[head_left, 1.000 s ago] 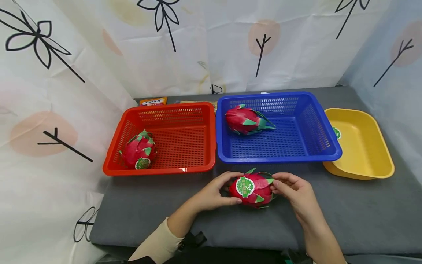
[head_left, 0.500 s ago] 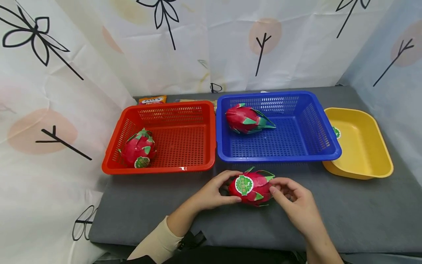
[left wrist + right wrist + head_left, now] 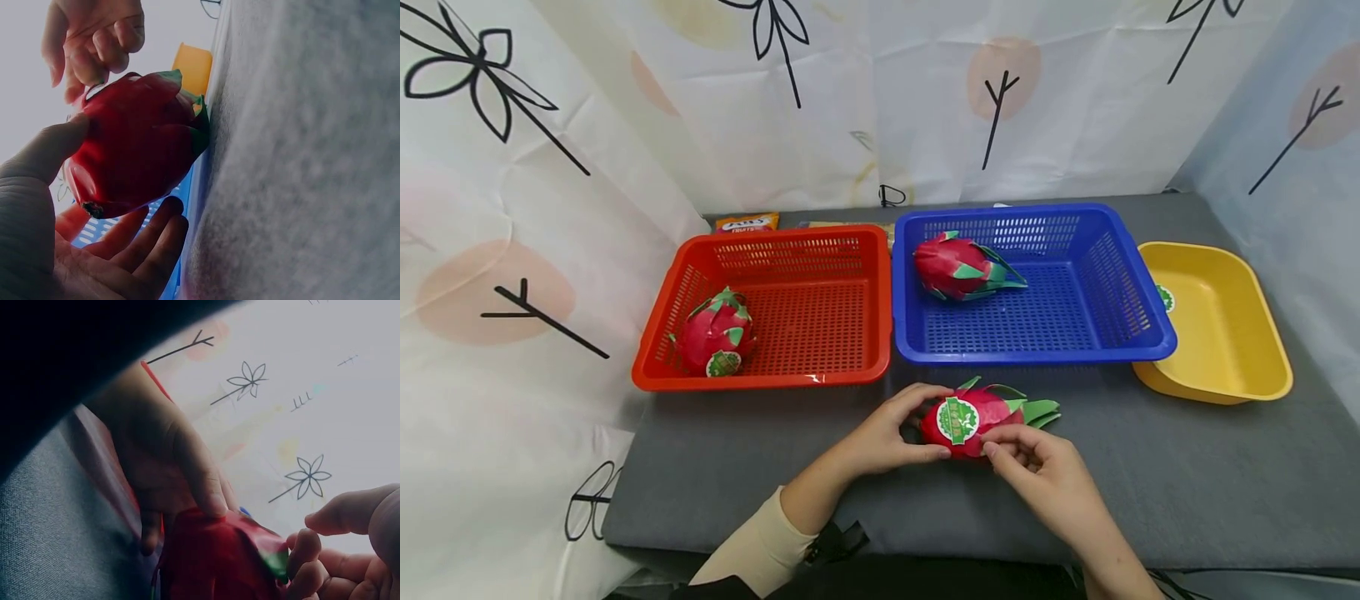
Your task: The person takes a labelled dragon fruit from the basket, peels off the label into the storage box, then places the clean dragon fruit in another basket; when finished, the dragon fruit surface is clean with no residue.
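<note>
A red dragon fruit (image 3: 997, 409) with green scale tips and a round green-and-white sticker lies on its side on the grey table. My left hand (image 3: 891, 433) grips its left end, thumb on the near side and fingers on the far side, as the left wrist view also shows. My right hand (image 3: 1041, 471) has its thumb and forefinger tips together at the near side of the fruit, close to the sticker, at a scale. In the right wrist view curled fingers (image 3: 306, 562) meet the green scale tip. The pinched spot itself is partly hidden.
Behind the hands stand a red basket (image 3: 760, 383) with one dragon fruit (image 3: 718, 333) and a blue basket (image 3: 1037, 358) with another dragon fruit (image 3: 958, 267). A yellow tub (image 3: 1232, 333) is at the right. An orange packet (image 3: 747, 223) lies behind the red basket.
My right hand has moved left and toward me, from the right-end scales to the fruit's near side, uncovering the green leaves at the right end. My left hand keeps its grip.
</note>
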Motion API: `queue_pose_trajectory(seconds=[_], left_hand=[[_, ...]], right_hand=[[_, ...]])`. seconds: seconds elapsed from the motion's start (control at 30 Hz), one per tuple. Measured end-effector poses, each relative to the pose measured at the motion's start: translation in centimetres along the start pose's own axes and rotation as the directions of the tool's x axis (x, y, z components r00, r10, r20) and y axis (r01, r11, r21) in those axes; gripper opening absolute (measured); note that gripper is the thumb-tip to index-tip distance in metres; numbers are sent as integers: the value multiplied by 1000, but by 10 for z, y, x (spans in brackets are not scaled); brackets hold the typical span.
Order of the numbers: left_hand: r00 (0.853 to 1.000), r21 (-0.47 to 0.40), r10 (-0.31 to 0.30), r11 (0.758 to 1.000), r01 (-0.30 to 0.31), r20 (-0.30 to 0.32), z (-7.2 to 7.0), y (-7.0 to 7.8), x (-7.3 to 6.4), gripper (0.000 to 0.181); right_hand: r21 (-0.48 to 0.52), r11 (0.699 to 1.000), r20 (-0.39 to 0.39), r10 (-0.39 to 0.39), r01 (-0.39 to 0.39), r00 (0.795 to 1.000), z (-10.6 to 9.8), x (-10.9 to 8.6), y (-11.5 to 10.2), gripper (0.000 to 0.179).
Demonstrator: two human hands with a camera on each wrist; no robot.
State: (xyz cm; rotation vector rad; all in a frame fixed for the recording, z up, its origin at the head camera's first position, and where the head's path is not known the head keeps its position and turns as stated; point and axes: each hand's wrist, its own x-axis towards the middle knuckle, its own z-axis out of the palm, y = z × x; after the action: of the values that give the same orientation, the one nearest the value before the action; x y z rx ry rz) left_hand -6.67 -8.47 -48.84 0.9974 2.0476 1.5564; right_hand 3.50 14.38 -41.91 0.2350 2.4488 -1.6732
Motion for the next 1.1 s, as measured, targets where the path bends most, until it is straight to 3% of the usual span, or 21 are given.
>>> queue_pose_trajectory(seconds=[0.3, 0.67, 0.9, 1.1], left_hand=[[999, 22, 41, 999, -41, 6, 4, 3, -1, 71], [998, 81, 33, 996, -29, -61, 11, 6, -1, 70], [995, 130, 41, 991, -29, -92, 17, 9, -1, 71], [995, 166, 37, 986, -21, -96, 22, 14, -2, 71]], right_hand=[[-44, 996, -21, 80, -81, 997, 4, -2, -5, 18], [49, 991, -37, 129, -127, 991, 9, 1, -2, 18], [-101, 986, -128, 116, -129, 985, 7, -1, -6, 18], [-129, 983, -118, 117, -132, 986, 4, -2, -8, 18]])
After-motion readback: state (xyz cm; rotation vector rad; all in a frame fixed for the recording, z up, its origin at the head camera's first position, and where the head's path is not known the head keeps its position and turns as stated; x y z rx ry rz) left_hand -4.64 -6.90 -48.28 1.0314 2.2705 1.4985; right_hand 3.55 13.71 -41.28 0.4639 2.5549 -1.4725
